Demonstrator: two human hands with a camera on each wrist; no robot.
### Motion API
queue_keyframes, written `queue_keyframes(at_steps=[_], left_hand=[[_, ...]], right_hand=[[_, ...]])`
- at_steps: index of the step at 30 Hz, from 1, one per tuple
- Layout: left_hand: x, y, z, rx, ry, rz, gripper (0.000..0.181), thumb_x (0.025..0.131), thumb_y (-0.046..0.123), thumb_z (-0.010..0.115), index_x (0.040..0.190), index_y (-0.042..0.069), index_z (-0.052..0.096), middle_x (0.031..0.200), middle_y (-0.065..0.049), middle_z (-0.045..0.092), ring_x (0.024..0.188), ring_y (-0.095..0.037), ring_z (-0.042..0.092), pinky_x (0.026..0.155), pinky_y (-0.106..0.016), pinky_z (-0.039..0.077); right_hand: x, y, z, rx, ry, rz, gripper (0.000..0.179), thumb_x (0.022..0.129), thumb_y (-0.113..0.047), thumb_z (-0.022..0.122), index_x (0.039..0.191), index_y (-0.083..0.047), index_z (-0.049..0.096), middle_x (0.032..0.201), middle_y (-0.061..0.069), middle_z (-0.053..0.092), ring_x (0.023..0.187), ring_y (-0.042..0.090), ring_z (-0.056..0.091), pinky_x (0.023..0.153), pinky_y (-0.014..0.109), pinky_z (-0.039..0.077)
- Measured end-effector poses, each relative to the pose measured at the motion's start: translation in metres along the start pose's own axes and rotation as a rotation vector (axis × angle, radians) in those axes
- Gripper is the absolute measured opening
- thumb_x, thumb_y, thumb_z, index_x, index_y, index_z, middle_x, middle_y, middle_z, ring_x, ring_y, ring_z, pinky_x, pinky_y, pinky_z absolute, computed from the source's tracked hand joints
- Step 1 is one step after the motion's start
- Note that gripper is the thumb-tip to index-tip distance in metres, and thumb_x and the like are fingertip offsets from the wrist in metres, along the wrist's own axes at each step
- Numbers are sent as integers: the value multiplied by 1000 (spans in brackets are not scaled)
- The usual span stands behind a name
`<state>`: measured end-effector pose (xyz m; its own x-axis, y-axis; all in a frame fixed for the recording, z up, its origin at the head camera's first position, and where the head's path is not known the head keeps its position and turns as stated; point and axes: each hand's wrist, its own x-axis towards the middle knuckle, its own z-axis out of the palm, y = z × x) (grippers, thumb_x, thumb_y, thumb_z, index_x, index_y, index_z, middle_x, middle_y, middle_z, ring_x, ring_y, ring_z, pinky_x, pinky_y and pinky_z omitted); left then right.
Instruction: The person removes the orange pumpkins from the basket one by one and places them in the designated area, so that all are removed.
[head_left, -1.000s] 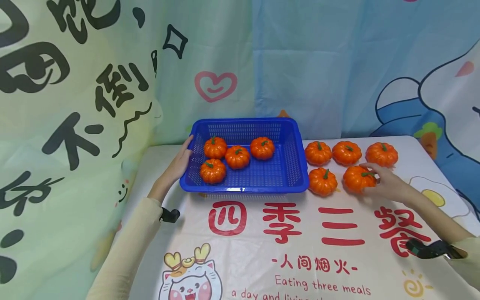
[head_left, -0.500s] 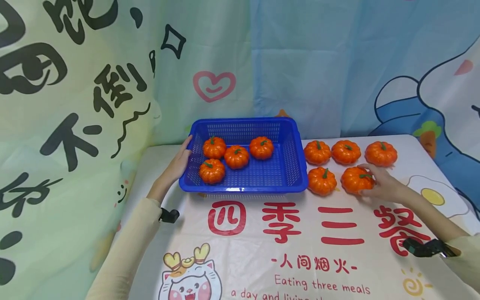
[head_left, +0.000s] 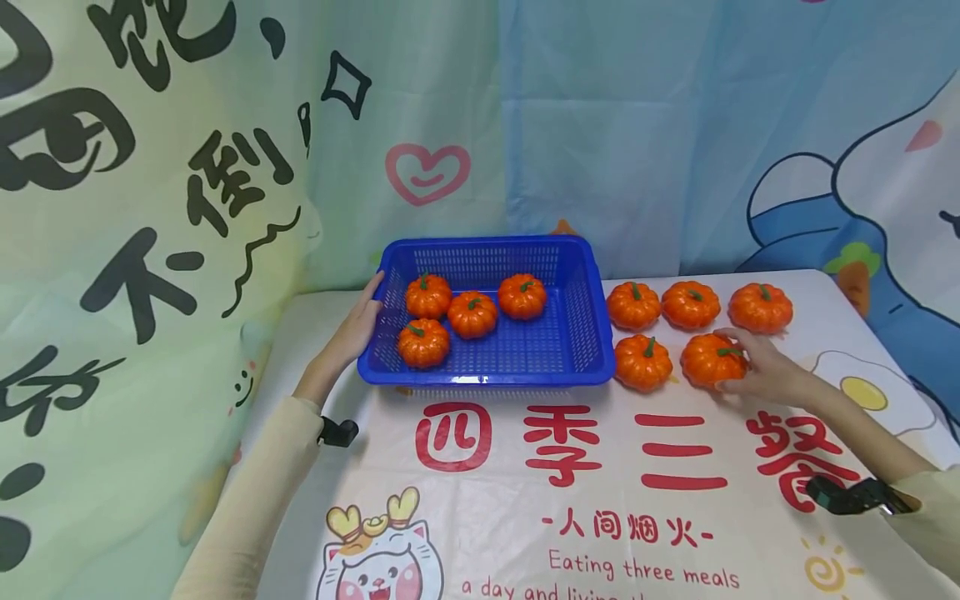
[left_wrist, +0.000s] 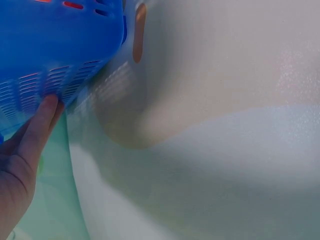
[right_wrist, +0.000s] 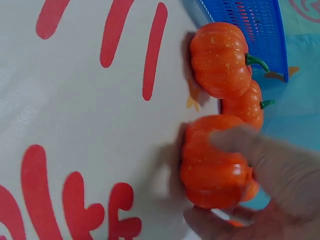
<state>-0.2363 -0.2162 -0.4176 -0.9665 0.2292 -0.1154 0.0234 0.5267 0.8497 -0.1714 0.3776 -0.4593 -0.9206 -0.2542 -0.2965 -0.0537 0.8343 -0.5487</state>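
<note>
A blue plastic basket [head_left: 483,379] with perforated walls stands on the table, and several small orange pumpkins [head_left: 473,314] lie in its left and middle part. My left hand [head_left: 358,327] rests against the basket's left side; in the left wrist view its straight fingers [left_wrist: 42,122] touch the outer wall. To the right of the basket my right hand [head_left: 767,367] grips a pumpkin [head_left: 708,360] with a green stem, thumb and fingers on opposite sides of it. That pumpkin [right_wrist: 212,167] appears to sit on the table in the right wrist view. Part of it is hidden behind the hand.
More pumpkins stand right of the basket: one [head_left: 642,363] beside the gripped one, and a back row with a left [head_left: 633,306], a middle [head_left: 691,305] and a right pumpkin [head_left: 761,308]. A printed cloth [head_left: 525,500] covers the table; a curtain [head_left: 600,167] hangs behind.
My right hand has shifted slightly left and settled closer round the pumpkin. The left hand and the basket stay in place.
</note>
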Motion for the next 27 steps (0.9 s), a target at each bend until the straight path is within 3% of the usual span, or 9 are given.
queue_keyframes(at_steps=[4,8,20,27], left_hand=[[11,-21,3,-6,11,17,58,102,19,21,158,21,5,165,-9,5,151,-32,11,122,-52,10],[19,-36,6,17,33,40,58,102,24,20,158,27,5,165,-7,6,151,-31,13,122,-52,10],[15,-33,3,37,40,33,59,101,23,20,158,24,4,165,-10,6,151,-33,13,122,-53,11],[15,-32,4,7,37,52,59,101,21,20,158,24,4,165,-11,5,151,-35,12,122,-55,10]], right_hand=[[-1,1,6,-14,3,39,99,83,-19,73,152,4,6,143,37,26,125,55,28,96,68,40],[-2,0,4,-20,28,15,101,82,-23,75,151,6,7,141,39,28,122,55,34,92,65,45],[-14,-16,-15,-42,100,-125,95,80,-15,77,148,9,16,143,37,28,113,52,41,86,68,47],[-15,-58,-20,18,168,-123,84,84,-15,74,146,10,24,138,37,37,117,54,44,85,62,51]])
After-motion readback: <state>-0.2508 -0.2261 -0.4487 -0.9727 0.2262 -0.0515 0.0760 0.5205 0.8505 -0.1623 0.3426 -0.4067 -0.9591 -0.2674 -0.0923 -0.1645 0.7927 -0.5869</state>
